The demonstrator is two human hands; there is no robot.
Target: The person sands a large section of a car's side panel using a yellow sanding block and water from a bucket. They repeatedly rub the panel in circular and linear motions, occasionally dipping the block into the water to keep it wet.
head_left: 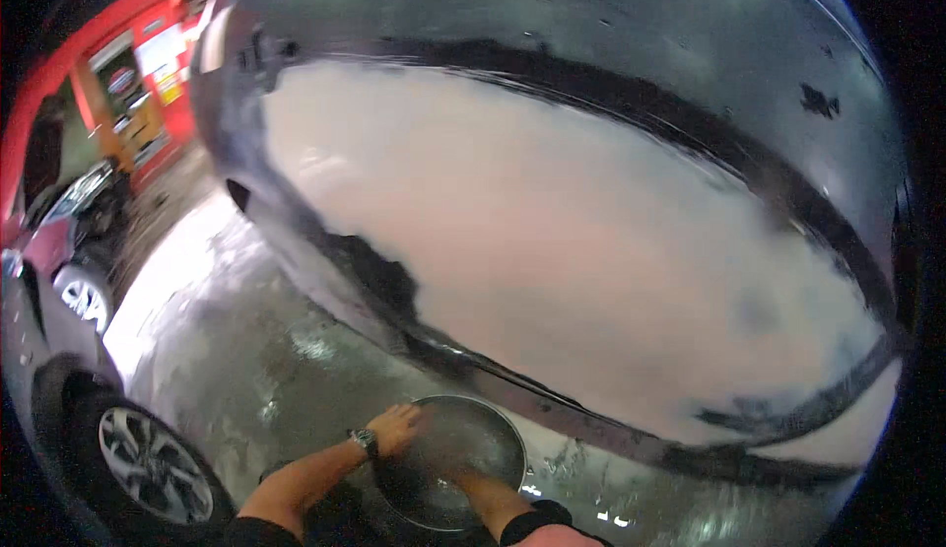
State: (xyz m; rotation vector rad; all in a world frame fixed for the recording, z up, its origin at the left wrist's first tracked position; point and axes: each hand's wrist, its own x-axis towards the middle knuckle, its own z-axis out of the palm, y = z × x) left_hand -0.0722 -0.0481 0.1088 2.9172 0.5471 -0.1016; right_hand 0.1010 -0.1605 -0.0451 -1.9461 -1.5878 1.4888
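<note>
Reaching down in the head view, both of the person's hands meet at a round, dark basin (498,434), set low, near six o'clock. The left hand (399,431), a watch (364,441) at its wrist, lies by the basin's ten o'clock edge, fingers outstretched and unclenched, with nothing visible in its grasp. The right hand (453,472) comes in over the five o'clock side to the basin's middle; its fingers are lost in blur and murk, so I cannot tell whether it grasps anything.

The relation that matters seems to be right hand to basin: it is the nearer to the centre, while the left keeps to the edge. The basin, being round, shows no long axis. From both hands, a vehicle's pale pinkish panel (552,232) lies toward one o'clock, its long axis running from ten to four. A wheel (156,463) stands at nine o'clock from the basin.
</note>
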